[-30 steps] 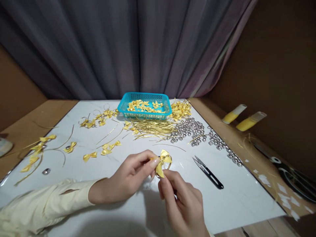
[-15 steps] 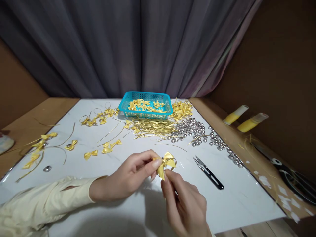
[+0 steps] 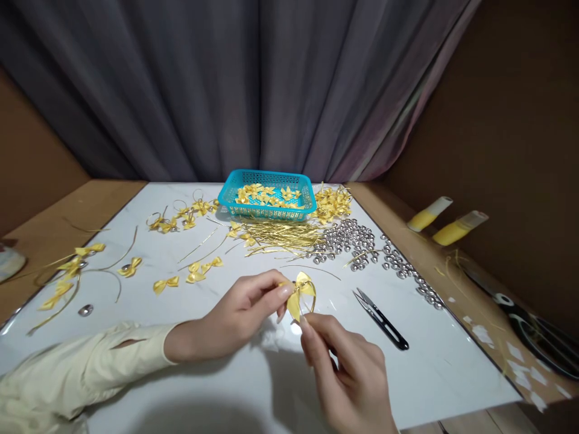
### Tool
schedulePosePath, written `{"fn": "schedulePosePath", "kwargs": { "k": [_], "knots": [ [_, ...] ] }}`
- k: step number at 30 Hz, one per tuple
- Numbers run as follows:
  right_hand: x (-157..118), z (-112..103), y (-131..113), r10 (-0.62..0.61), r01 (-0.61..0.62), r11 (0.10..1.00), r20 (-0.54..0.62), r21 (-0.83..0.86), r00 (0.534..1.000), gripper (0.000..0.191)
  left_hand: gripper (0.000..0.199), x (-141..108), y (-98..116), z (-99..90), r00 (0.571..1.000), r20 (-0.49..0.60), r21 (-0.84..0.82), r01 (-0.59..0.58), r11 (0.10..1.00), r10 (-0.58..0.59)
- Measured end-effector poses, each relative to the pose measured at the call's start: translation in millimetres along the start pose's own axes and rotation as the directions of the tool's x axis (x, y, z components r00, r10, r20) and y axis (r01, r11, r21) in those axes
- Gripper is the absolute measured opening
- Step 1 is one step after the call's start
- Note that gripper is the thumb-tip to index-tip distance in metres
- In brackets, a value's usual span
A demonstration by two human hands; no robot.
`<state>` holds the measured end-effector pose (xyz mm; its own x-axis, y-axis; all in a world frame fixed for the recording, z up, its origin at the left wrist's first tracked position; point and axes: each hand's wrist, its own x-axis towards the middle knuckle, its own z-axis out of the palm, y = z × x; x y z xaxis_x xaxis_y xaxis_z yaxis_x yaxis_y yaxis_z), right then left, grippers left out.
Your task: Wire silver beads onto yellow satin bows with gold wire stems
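Observation:
A yellow ribbon bow (image 3: 295,302) is pinched at its left side between the thumb and fingers of my left hand (image 3: 246,310). A gold cord loop (image 3: 315,300) curves around the bow's right side. Just below, my right hand (image 3: 346,367) has thumb and index finger pressed together on the end of the cord under the bow. Black thread snips (image 3: 383,320) lie on the white board to the right of my right hand. Gold cord pieces (image 3: 284,234) are heaped beyond my hands.
A blue basket (image 3: 269,210) with yellow bows stands at the back, beside a bow pile (image 3: 332,204). Silver beads (image 3: 350,238) spread right of centre. Loose bows (image 3: 166,284) lie left. Two yellow-filled bottles (image 3: 429,213) and large scissors (image 3: 543,343) are at the right.
My right hand has moved slightly right and down from the bow. The gold loop now shows as a wider, rounder ring beside the bow.

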<state>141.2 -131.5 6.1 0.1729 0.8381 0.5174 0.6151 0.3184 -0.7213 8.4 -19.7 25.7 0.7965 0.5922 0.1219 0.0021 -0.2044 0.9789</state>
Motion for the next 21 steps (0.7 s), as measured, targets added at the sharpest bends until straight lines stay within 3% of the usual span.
{"fn": "schedulePosePath", "kwargs": {
  "k": [4, 8, 10, 12, 15, 21],
  "knots": [
    [0, -5, -3, -0.004, 0.000, 1.000, -0.132, -0.025, 0.991, 0.015, 0.026, 0, -2, -0.3, 1.000, 0.006, 0.098, -0.029, 0.995, 0.029],
    [7, -10, -4, 0.030, -0.034, 0.999, -0.307, -0.007, 0.951, 0.017, 0.021, -1, -3, 0.9, 0.986, 0.045, 0.270, -0.165, 0.949, 0.159],
    [12, -14, -2, 0.101, -0.094, 0.995, -0.239, 0.039, 0.966, 0.015, 0.020, -1, -3, 1.1, 0.969, 0.093, 0.353, -0.248, 0.902, 0.230],
    [16, -19, 2, 0.180, -0.169, 0.979, -0.096, 0.116, 0.979, 0.015, 0.020, 0, -3, 0.7, 0.948, 0.152, 0.395, -0.319, 0.862, 0.281],
    [17, -23, 9, 0.239, -0.248, 0.940, 0.064, 0.236, 0.969, 0.016, 0.020, 1, -2, -0.4, 0.918, 0.226, 0.404, -0.392, 0.827, 0.325],
    [16, -22, 11, 0.254, -0.268, 0.905, 0.086, 0.330, 0.963, 0.018, 0.017, 0, -1, -2.6, 0.908, 0.259, 0.395, -0.409, 0.822, 0.328]
  ]
}}
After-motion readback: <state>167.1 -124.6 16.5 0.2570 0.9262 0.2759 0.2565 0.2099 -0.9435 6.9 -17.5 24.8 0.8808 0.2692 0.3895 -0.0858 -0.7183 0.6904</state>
